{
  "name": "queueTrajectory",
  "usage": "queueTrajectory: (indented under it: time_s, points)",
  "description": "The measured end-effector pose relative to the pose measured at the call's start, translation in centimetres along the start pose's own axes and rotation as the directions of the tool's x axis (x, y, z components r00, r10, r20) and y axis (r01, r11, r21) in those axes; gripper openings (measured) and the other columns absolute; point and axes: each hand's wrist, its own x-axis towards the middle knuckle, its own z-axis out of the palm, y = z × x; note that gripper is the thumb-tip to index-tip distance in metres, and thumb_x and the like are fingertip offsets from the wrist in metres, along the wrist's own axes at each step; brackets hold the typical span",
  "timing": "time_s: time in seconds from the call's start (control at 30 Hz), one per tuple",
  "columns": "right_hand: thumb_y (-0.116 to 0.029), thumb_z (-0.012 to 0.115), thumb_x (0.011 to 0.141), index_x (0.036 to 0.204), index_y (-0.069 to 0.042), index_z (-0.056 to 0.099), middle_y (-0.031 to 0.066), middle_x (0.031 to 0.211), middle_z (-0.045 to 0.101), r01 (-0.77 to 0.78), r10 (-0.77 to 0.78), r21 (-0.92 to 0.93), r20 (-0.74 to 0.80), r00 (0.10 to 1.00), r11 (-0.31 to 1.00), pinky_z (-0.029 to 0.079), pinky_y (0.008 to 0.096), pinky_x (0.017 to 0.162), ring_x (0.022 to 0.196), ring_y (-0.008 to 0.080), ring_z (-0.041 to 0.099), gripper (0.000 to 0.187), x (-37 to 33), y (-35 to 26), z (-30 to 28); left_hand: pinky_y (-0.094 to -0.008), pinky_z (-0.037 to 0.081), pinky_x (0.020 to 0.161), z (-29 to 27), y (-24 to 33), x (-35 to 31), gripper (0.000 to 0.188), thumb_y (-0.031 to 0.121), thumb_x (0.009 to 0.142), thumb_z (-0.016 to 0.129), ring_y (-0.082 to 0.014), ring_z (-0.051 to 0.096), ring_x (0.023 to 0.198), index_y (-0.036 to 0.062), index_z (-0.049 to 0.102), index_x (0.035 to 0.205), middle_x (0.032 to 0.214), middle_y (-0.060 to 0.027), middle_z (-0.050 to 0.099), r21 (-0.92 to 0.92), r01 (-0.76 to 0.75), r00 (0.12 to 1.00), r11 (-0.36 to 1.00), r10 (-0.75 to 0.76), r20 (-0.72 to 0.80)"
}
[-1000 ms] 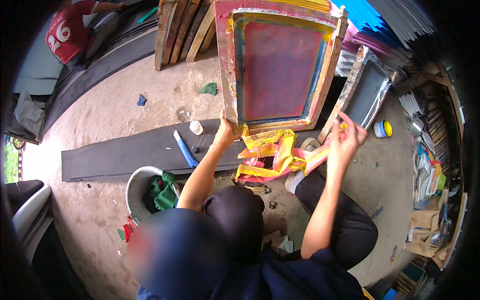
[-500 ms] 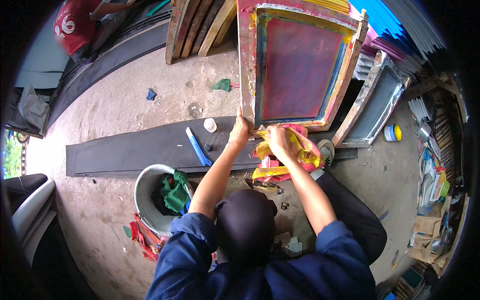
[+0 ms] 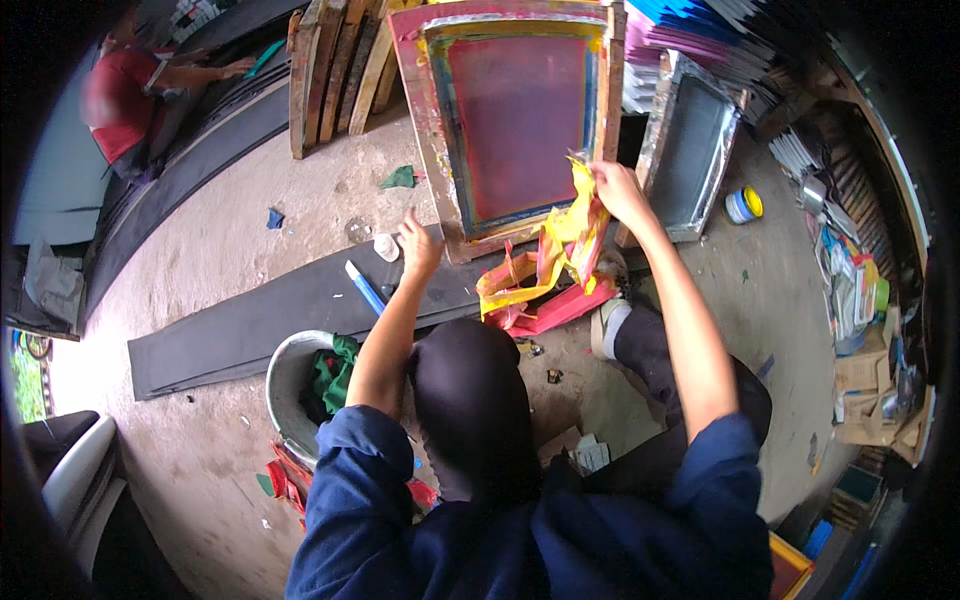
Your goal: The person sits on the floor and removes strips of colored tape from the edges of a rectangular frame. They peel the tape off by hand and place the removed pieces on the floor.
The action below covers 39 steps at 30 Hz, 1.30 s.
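A wooden screen-printing frame (image 3: 418,130) with dark pinkish mesh leans upright in front of me, its border smeared with yellow and blue ink. My right hand (image 3: 618,190) pinches the upper end of a crumpled yellow strip (image 3: 562,240), tape or thin plastic, beside the frame's lower right. The strip hangs down to a heap of red and yellow strips (image 3: 560,312) on the ground below the frame. Near the frame's lower left corner, my left hand (image 3: 420,247) is raised with its fingers apart, holding nothing.
On a black sheet (image 3: 230,335) lie a blue-and-white tool (image 3: 365,287) and a small white cup (image 3: 386,247). A bucket (image 3: 285,380) with green cloth stands left of my knee. A smaller frame (image 3: 655,150) and an ink tub (image 3: 743,205) are at right. Another person (image 3: 125,95) works far left.
My left hand has let go of the frame's lower left edge. My right hand has risen to the right, drawing the yellow strip up from the heap. The view has shifted.
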Motion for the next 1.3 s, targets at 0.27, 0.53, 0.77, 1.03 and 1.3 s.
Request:
queueTrajectory:
  time_s: [0.27, 0.53, 0.77, 1.03, 1.3]
  points:
    - [0.0, 0.058, 0.064, 0.075, -0.003, 0.065, 0.0147, 0.083, 0.062, 0.236, -0.198, -0.303, 0.15, 0.969, 0.923, 0.037, 0.0427, 0.083, 0.096, 0.0321, 0.048, 0.014, -0.6, 1.4, -3.5, -0.0414, 0.039, 0.083, -5.3, 0.1, -0.5, 0.063, 0.006, 0.068, 0.068, -0.0341, 0.047, 0.093, 0.0058, 0.034, 0.121, 0.099, -0.0187, 0.045, -0.141, 0.007, 0.991, 0.99, -0.026, -0.133]
    - [-0.007, 0.052, 0.08, 0.105, 0.002, 0.054, 0.0181, 0.089, 0.047, -0.063, 0.043, 0.193, 0.109, 0.993, 0.979, 0.042, 0.0377, 0.079, 0.087, 0.0313, 0.05, 0.027, -8.4, 6.3, -5.6, -0.04, 0.041, 0.075, -7.2, 2.5, -0.2, 0.042, 0.005, 0.073, 0.063, -0.0284, 0.048, 0.082, 0.0083, 0.047, 0.112, 0.088, -0.0141, 0.047, -0.026, -0.241, 0.969, 0.97, 0.239, -0.063]
    - [-0.015, 0.06, 0.079, 0.081, -0.002, 0.066, 0.0163, 0.075, 0.058, -0.028, 0.022, 0.146, 0.038, 0.999, 0.989, 0.042, 0.0367, 0.075, 0.08, 0.0271, 0.052, 0.015, -9.2, 13.8, 1.1, -0.0396, 0.041, 0.076, -7.9, 8.0, 1.2, 0.034, 0.009, 0.071, 0.062, -0.0288, 0.047, 0.087, 0.0066, 0.051, 0.103, 0.092, -0.0129, 0.046, 0.142, -0.527, 0.85, 0.838, 0.517, 0.098]
    - [0.012, 0.05, 0.067, 0.096, -0.001, 0.046, 0.0171, 0.084, 0.051, -0.111, 0.111, 0.009, -0.045, 0.993, 0.994, 0.043, 0.0432, 0.072, 0.084, 0.0374, 0.053, 0.032, -10.3, 17.9, 12.6, -0.041, 0.037, 0.088, 1.5, 15.4, -1.2, 0.039, 0.02, 0.078, 0.059, -0.0309, 0.044, 0.102, 0.0068, 0.047, 0.113, 0.108, -0.0138, 0.046, -0.229, -0.636, 0.622, 0.737, 0.665, 0.415]
    - [-0.009, 0.054, 0.081, 0.085, -0.001, 0.044, 0.0169, 0.086, 0.048, -0.244, 0.249, 0.05, -0.198, 0.948, 0.968, 0.041, 0.0412, 0.073, 0.081, 0.034, 0.051, 0.013, -7.2, 17.4, 6.9, -0.0428, 0.034, 0.092, 8.7, 19.5, -2.0, 0.046, 0.016, 0.079, 0.055, -0.0347, 0.04, 0.108, 0.0079, 0.041, 0.123, 0.116, -0.0145, 0.043, -0.323, -0.413, 0.83, 0.851, 0.498, 0.25]
